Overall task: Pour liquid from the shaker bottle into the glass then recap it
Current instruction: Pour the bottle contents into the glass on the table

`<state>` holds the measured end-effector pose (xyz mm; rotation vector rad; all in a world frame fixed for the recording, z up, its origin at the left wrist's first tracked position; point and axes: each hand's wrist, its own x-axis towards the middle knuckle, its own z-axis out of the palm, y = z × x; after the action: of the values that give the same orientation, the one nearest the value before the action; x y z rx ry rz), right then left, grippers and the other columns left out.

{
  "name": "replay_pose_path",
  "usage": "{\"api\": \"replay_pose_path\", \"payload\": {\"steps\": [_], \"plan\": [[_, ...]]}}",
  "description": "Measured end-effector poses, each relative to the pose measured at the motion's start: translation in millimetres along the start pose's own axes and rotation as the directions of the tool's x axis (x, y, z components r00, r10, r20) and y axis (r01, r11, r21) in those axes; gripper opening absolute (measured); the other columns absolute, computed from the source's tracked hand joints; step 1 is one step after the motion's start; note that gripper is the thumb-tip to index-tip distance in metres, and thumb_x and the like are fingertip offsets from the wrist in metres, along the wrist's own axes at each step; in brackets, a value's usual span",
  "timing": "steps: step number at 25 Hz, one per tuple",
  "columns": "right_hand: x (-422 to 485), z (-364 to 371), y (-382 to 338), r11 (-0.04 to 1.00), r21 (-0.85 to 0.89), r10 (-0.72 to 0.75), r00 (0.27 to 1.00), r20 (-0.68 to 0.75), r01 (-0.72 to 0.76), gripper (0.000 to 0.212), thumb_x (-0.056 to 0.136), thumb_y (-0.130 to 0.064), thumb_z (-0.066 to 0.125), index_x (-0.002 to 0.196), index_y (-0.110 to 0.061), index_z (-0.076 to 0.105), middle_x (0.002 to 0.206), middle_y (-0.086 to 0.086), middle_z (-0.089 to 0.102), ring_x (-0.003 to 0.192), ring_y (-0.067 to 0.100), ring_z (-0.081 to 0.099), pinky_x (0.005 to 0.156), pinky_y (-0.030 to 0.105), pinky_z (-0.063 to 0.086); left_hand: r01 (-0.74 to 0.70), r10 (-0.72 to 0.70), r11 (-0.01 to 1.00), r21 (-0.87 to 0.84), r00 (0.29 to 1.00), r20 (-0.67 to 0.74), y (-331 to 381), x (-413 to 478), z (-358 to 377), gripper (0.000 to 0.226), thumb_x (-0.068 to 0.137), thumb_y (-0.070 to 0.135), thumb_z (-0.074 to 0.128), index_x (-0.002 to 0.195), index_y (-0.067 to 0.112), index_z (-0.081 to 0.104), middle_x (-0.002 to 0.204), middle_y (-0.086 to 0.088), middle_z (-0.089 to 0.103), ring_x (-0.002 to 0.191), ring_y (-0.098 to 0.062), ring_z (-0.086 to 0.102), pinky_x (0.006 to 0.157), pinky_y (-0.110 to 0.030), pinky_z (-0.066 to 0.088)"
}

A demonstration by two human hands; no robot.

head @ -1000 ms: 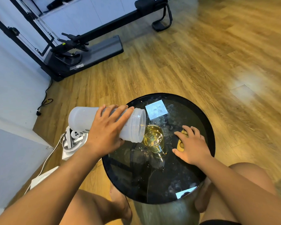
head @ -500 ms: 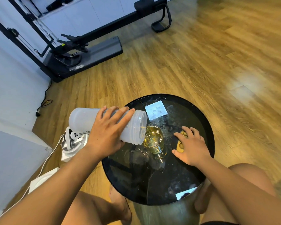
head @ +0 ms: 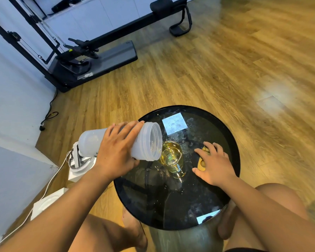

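Left hand [head: 116, 151] clamped on the tipped shaker bottle [head: 91, 142]; the pour is judged to be ending.

The bottle is gripped round its middle by wrapped fingers and thumb, with its open mouth held just above the glass [head: 172, 157]. Its base is seen slightly lower than a second ago, and no stream is seen. The glass is well filled with yellow liquid. The yellowish cap [head: 201, 163] is covered by the right hand [head: 215, 164], fingers relaxed, on the round black table [head: 171, 206]. Recapping is still to be done.
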<state>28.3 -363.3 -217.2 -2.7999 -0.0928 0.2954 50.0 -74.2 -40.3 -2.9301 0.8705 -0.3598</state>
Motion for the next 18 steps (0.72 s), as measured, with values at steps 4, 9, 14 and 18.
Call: {"api": "replay_pose_path", "payload": {"steps": [4,9,14,18], "plan": [[-0.1,-0.5,-0.4,1.0,-0.004,0.001,1.0,-0.003,-0.001,0.072,0.081,-0.07,0.051,0.144,-0.041,0.029,0.161,0.001,0.014,0.146,0.034,0.007,0.112,0.05,0.026,0.026,-0.028,0.996,-0.081,0.999,-0.029,-0.3,-2.4,3.7,0.105,0.054,0.032,0.089,0.146,0.019,0.04,0.14,-0.003,0.053,0.125,-0.032,0.049,0.104,-0.055,0.04],[-1.3,-1.0,-0.5,1.0,-0.007,0.001,1.0,-0.006,-0.001,0.073,0.081,-0.07,0.051,0.144,-0.04,0.029,0.161,0.001,0.014,0.146,0.034,0.007,0.112,0.049,0.026,0.203,-0.239,0.916,-0.347,0.969,-0.063,-3.5,-9.1,7.4,0.107,0.05,0.034,0.087,0.145,0.033,0.037,0.136,0.014,0.051,0.119,-0.017,0.051,0.094,-0.044,0.046],[-1.1,-2.2,0.4,1.0,-0.012,-0.023,0.999,0.022,0.023,0.075,0.082,-0.07,0.05,0.146,-0.04,0.026,0.162,0.0,0.011,0.147,0.033,0.005,0.113,0.049,0.025,0.409,-0.547,0.663,-0.627,0.837,-0.032,-1.9,-23.1,11.5,0.112,0.039,0.055,0.089,0.135,0.055,0.032,0.12,0.046,0.047,0.11,0.016,0.048,0.088,-0.017,0.04],[-3.3,-2.6,2.3,0.999,-0.003,-0.043,0.997,0.056,0.043,0.076,0.082,-0.07,0.051,0.146,-0.041,0.024,0.162,0.0,0.008,0.148,0.032,0.001,0.114,0.049,0.023,0.475,-0.706,0.454,-0.754,0.708,0.021,4.9,-41.8,26.5,0.118,0.04,0.055,0.093,0.141,0.041,0.034,0.135,0.017,0.053,0.127,-0.002,0.049,0.106,-0.033,0.044]]}}
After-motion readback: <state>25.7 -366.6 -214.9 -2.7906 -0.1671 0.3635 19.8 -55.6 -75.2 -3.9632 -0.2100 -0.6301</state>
